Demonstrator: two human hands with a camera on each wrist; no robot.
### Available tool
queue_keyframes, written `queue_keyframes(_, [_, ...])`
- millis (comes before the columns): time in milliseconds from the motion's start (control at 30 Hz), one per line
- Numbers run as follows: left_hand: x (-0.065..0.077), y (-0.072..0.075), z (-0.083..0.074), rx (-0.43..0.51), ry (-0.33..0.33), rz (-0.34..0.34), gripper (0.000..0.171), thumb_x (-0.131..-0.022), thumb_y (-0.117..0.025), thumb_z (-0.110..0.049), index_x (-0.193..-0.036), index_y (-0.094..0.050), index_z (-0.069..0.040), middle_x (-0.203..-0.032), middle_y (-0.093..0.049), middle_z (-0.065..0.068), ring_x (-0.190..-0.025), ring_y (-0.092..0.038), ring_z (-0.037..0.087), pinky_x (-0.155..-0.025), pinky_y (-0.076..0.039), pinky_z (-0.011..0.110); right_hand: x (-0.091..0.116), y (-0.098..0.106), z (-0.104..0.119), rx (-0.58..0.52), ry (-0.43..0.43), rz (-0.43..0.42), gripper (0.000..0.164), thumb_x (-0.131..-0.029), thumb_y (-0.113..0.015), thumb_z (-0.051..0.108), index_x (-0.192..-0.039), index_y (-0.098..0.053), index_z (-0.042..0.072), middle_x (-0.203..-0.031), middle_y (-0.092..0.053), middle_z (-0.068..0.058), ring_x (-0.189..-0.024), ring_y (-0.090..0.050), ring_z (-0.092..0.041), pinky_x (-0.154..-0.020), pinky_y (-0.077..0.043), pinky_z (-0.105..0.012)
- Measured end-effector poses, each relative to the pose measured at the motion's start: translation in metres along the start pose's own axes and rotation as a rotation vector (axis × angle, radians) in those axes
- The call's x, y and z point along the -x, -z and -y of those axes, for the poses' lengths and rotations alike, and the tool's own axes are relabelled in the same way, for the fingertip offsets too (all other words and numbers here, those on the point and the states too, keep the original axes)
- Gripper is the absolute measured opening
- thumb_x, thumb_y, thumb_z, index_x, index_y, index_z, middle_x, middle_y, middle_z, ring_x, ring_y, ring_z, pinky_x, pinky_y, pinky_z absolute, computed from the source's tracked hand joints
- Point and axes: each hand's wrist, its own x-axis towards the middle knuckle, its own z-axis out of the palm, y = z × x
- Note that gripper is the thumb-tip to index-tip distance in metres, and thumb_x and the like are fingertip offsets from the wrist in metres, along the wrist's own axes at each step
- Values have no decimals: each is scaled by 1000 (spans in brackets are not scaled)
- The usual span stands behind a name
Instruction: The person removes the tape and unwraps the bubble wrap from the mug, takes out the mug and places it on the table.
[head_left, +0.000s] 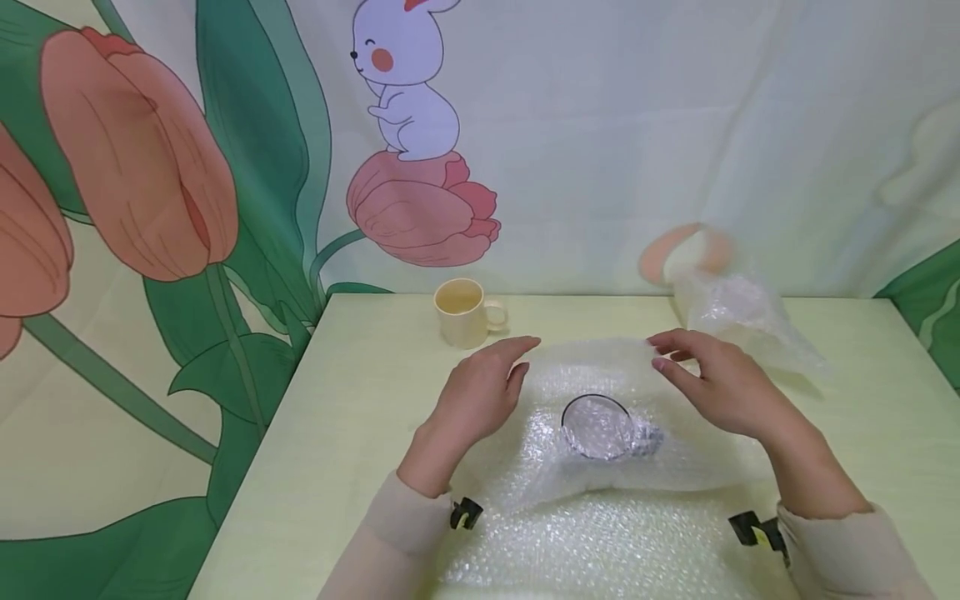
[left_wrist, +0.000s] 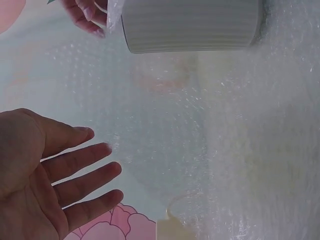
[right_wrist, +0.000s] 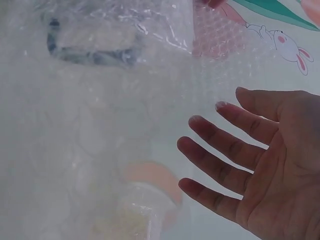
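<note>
A ribbed pale mug (left_wrist: 192,25) with a thin dark rim stands on a sheet of bubble wrap (head_left: 600,542). The head view shows its round mouth (head_left: 597,427); part of the sheet is folded up over its near side and its handle (right_wrist: 90,56), which shows blurred through the plastic. My left hand (head_left: 480,392) hovers by the sheet's far left part, fingers extended. On the other side my right hand (head_left: 720,383) is held near the far right edge, its fingers spread and loosely bent in the right wrist view. Neither hand grips anything.
A yellow mug (head_left: 462,314) stands at the table's back edge, left of the sheet. Back right lies a bubble-wrapped bundle (head_left: 742,312), its contents hard to make out. Behind the pale table (head_left: 300,500) hangs a printed cloth (head_left: 600,150).
</note>
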Motion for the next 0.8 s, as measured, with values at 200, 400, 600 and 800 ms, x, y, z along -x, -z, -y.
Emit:
queue_keyframes(200, [4, 2, -2, 1, 1, -7, 48, -103, -63, -13, -151, -54, -15, -154, -56, 3, -138, -58, 24, -106, -54, 45, 4, 5, -2, -22, -23, -7, 41, -108, -57, 32, -142, -58, 10, -141, -64, -14, -128, -60, -38, -100, -49, -62])
queue_keyframes(400, [5, 4, -5, -3, -32, 12, 49, -102, -64, -13, -151, -54, -14, -156, -52, 4, -140, -55, 25, -105, -55, 46, 3, 5, -5, -32, -11, 15, 41, -106, -60, 32, -141, -59, 13, -143, -62, -12, -128, -60, -38, -99, -49, -62])
queue_keyframes(600, [4, -3, 1, -79, -18, 279, 76, -96, -75, -26, -161, -38, -14, -173, -23, 4, -159, -27, 29, -124, -36, 49, -5, -3, -13, 5, 46, 129, 51, -100, -69, 24, -147, -55, 13, -150, -56, -15, -137, -53, -42, -106, -46, -63])
queue_keyframes(800, [4, -14, 8, -90, 32, 437, 104, -86, -86, -36, -166, -23, -13, -176, -4, 11, -162, -8, 36, -128, -22, 57, -15, -19, -23, 68, 131, 251, 61, -96, -73, 17, -152, -50, 6, -157, -47, -22, -142, -46, -47, -112, -42, -64])
